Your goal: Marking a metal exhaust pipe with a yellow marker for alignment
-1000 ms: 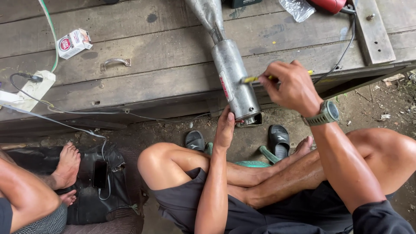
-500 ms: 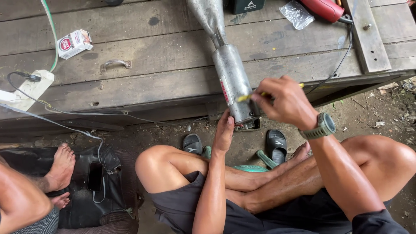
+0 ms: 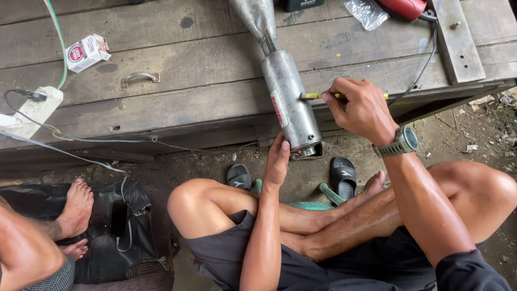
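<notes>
Left hand: the left hand [image 3: 278,156] is under the lower end of the metal exhaust pipe [image 3: 288,102]; the fingers are closed against the pipe end and support it.
Right hand: the right hand [image 3: 362,109] is closed around a yellow tool [image 3: 319,96], and the tip of the tool touches the right side of the pipe.
Exhaust pipe: it lies tilted on the wooden tabletop [image 3: 204,70], and its lower end reaches over the front edge, above the ground.
Wrist: a green watch [image 3: 401,143] is on the right wrist.
Tabletop, left part: a small white and red box [image 3: 86,52], a metal handle [image 3: 140,77] and a white power strip [image 3: 29,110] with cables.
Tabletop, top right: a red tool [image 3: 404,7] and a clear plastic bag [image 3: 367,12].
Ground: black sandals [image 3: 291,175] lie in front of the crossed legs.
Left edge: the foot of another person [image 3: 78,207] rests beside a black phone [image 3: 118,218] on a dark bag.
</notes>
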